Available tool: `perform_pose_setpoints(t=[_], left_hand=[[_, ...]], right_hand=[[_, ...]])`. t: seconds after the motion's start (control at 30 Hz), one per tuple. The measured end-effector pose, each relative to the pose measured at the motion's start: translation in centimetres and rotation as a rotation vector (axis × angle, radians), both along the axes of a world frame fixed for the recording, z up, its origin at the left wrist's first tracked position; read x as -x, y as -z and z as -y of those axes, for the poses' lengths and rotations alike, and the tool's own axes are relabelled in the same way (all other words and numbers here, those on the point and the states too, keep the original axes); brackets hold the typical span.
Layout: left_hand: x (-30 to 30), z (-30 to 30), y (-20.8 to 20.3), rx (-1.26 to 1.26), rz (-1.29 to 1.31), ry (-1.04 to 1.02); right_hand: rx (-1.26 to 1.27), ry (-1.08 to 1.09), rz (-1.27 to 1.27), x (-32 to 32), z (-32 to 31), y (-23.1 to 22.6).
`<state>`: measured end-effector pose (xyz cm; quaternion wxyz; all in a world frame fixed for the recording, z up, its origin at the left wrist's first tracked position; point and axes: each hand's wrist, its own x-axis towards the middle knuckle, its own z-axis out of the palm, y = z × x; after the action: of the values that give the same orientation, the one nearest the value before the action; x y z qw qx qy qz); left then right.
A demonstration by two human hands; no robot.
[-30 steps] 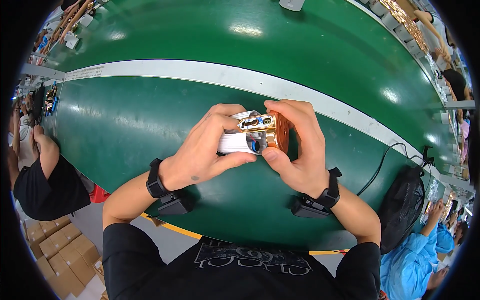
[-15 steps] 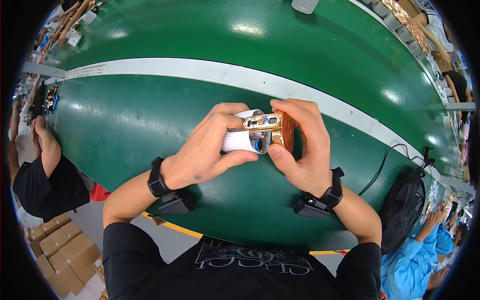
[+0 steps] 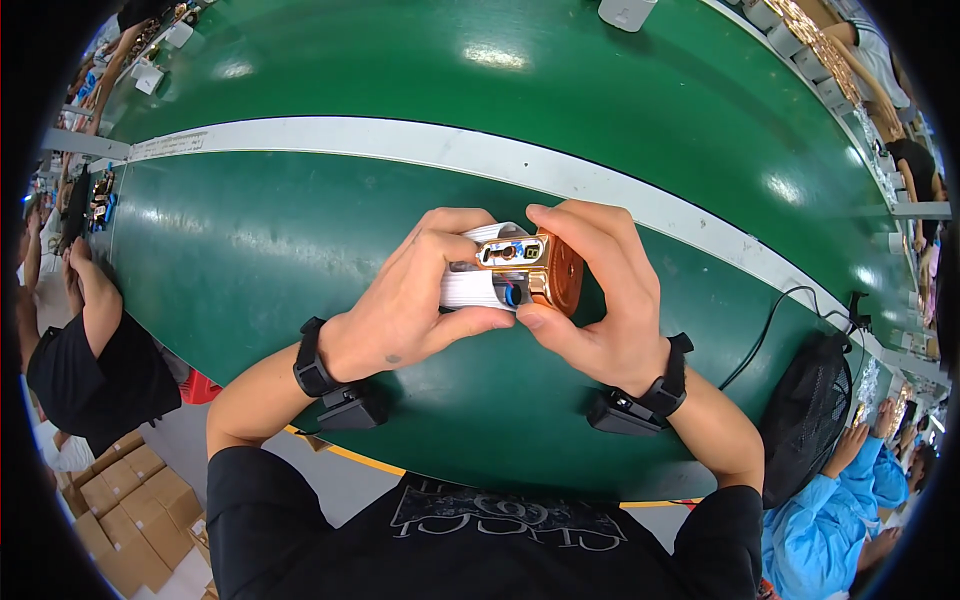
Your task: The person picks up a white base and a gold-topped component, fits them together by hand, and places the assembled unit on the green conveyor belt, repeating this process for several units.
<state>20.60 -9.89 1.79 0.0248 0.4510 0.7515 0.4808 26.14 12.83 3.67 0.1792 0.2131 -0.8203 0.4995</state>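
Between my hands are two parts of a small device, held just above the green work table. My left hand (image 3: 400, 290) is closed around a white ribbed shell (image 3: 470, 289), thumb along its near side. An orange-brown end cap (image 3: 566, 274) with a shiny gold frame (image 3: 541, 284) is gripped by my right hand (image 3: 612, 300), fingers on the far edge and thumb on the near one. From the cap, a gold-rimmed strip (image 3: 510, 252) with small openings lies in the shell's open side. A blue round part (image 3: 513, 294) shows inside the shell; its deeper interior is hidden.
Beyond a white rail (image 3: 400, 133) runs a green surface carrying a white box (image 3: 627, 12). A black mesh bag (image 3: 808, 420) and a black cable (image 3: 757, 347) lie at right. Cardboard boxes (image 3: 150, 510) stand lower left. Other people work on both sides.
My right hand has brought the orange-brown cap a little left, closer over the white shell, and tilted it slightly. The white box beyond the rail has shifted right.
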Motion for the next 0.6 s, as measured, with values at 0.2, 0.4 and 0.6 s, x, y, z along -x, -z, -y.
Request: perform_pose_setpoints(t=[0.2,0.4,0.6], left_hand=[[-0.3,0.0,0.2,-0.039,0.065,-0.002],[0.1,0.0,-1.8,0.177,-0.044,0.032],[-0.1,-0.2,-1.6,0.110,-0.086,0.035]], right_hand=[[-0.040,-0.012,-0.018,-0.1,-0.1,-0.4],[-0.097,-0.031,-0.127,0.2,-0.2,-1.0],[-0.139,-0.048,-0.159,0.0,-0.4,-0.8]])
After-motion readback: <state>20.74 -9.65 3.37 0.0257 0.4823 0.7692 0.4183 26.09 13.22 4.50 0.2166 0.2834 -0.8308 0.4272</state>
